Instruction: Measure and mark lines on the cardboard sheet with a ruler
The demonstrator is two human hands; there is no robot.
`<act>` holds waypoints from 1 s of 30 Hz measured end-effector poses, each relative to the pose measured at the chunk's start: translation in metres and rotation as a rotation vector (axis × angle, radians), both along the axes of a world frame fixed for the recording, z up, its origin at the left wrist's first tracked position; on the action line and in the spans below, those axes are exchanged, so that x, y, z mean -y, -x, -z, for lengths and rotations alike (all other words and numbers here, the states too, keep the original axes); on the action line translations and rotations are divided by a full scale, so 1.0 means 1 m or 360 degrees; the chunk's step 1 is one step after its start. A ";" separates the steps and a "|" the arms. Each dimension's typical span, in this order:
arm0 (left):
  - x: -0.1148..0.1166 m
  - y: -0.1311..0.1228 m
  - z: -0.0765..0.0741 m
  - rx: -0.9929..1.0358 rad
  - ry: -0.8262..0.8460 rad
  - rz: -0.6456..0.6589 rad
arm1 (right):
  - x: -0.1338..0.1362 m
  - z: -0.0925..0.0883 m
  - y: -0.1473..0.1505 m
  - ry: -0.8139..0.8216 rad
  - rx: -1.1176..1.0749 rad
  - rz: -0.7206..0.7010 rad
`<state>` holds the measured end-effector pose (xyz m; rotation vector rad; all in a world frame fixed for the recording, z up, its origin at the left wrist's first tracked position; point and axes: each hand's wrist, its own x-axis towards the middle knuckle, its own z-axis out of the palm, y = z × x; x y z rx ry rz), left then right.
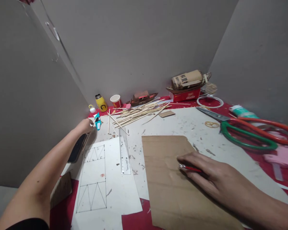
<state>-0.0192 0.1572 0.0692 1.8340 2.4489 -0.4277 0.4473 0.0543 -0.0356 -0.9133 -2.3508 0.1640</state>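
The left hand [85,126] touches the teal tube [97,121] at the far left of the desk [132,220], with its grip not discernible, while the right hand [206,174] fingers clamp a red pen [189,167] flat on the cardboard [168,188]; the step is judged a fetch, calling for a firm pinch.

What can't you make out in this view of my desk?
Head view:
- Teal-and-white item at left hand: too small to identify.
- Red tool: mostly covered by right hand.
- Dark phone: partly behind the left forearm.
- Pink object: blurred, cut by right edge.
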 end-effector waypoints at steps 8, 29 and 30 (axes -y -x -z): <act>-0.013 -0.024 0.012 -0.0108 -0.0240 -0.0023 | 0.001 -0.003 -0.003 0.0046 0.0036 0.0000; 0.003 -0.100 0.018 0.0364 -0.0253 0.0229 | 0.010 -0.015 -0.001 0.0275 0.0029 0.0003; 0.008 -0.107 0.022 0.0416 -0.0224 0.0251 | 0.012 -0.015 0.000 0.0273 0.0061 -0.0008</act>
